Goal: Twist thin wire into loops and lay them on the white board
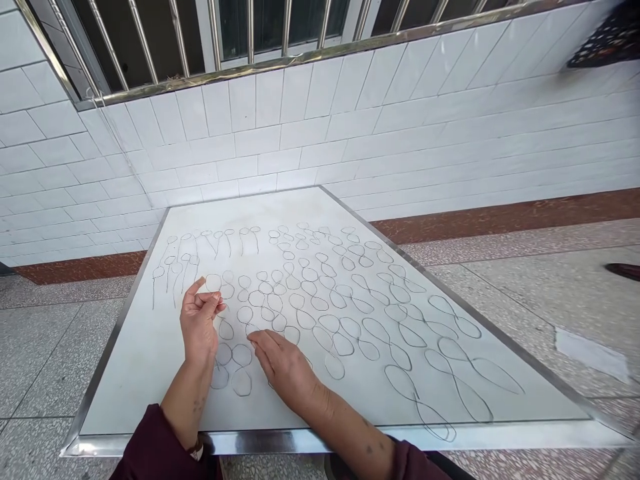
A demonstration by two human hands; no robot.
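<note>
My left hand (201, 320) is raised over the left part of a white table (150, 380), its thumb and fingertips pinched on a thin wire loop (213, 283). My right hand (285, 367) reaches in from the lower right, fingers pressed together and pointing left, close to the wire pieces; whatever its fingertips hold is hidden. Many dark wire figure-eights (453, 317) lie spread over the middle and right of the table, the biggest near the front right. Single loops with straight stems (159, 273) lie at the back left.
A metal rim (480, 333) edges the table. Behind stand a white tiled wall (280, 143) and a barred window (250, 33). Dark patterned cloth (607, 40) shows at the upper right, a dark shoe (624, 270) at the right edge, and a white sheet (593, 353) on the floor.
</note>
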